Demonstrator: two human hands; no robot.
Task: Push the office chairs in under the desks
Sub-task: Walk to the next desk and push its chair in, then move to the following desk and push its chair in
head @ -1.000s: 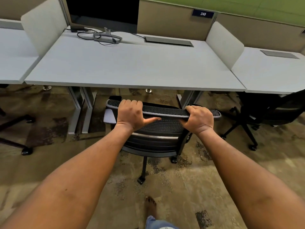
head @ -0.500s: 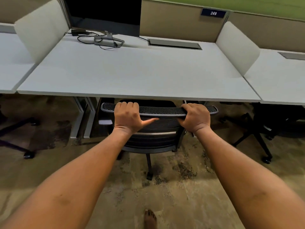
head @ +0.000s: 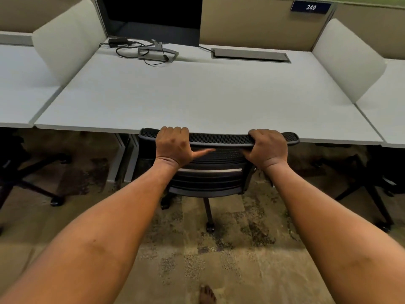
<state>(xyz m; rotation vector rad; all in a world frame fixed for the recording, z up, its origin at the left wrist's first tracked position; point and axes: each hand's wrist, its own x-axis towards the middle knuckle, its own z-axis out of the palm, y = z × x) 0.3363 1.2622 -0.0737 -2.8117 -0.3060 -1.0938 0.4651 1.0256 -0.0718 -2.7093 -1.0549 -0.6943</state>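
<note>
The chair (head: 210,172) is held by the top rail of its mesh back with both hands. The left hand (head: 174,147) is clenched over the rail toward its left end, fingers curled over the far side, thumb stretched out to the right along the back. The right hand (head: 268,148) is clenched over the rail near its right end, fingers wrapped on top. The rail sits right at the front edge of the desk (head: 197,102); the seat is hidden under the desk, and only the back, the column and one caster (head: 210,227) are seen on the carpet (head: 219,260). A monitor (head: 153,18) with loose cables stands at the desk's far left. A sign (head: 310,7) reading 249 is fixed on the partition behind. Other chairs are partly seen at far left (head: 32,172) and far right (head: 372,183). A bare foot (head: 207,296) is visible at the bottom edge.
</note>
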